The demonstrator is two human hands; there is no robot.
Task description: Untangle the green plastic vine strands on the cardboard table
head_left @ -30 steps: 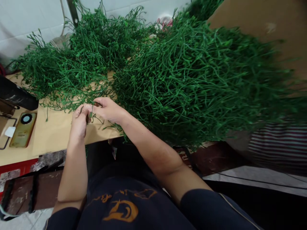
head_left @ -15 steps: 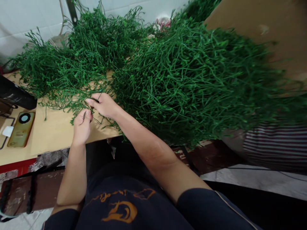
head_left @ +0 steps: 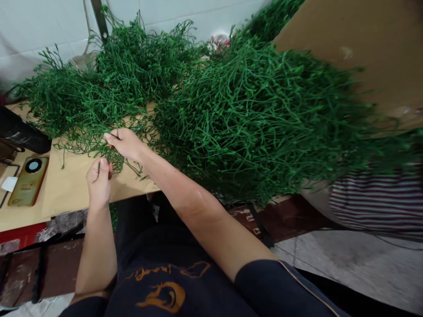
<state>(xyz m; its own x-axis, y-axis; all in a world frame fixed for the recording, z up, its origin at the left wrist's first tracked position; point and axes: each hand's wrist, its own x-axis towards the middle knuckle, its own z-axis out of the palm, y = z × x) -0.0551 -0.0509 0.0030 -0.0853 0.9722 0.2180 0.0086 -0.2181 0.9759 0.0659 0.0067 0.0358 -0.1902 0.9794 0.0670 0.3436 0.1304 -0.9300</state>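
Note:
A big heap of green plastic stems (head_left: 251, 119) covers the right of the tan table (head_left: 72, 185), and a second heap (head_left: 99, 88) lies at the back left. My left hand (head_left: 98, 181) is closed, pinching a thin green stem near the table's front edge. Just above it my right hand (head_left: 124, 143) has its fingers curled round a small bunch of stems at the edge of the left heap. The two hands are a little apart.
A phone in a gold case (head_left: 28, 180) lies on the table at far left, beside a black cylinder (head_left: 20, 132). A brown cardboard sheet (head_left: 357, 48) leans at the back right. Striped fabric (head_left: 376, 198) hangs at the right. White tiles form the back wall.
My left hand has slid left and down toward the table edge, away from my right hand. My right hand has reached left and up into the stems.

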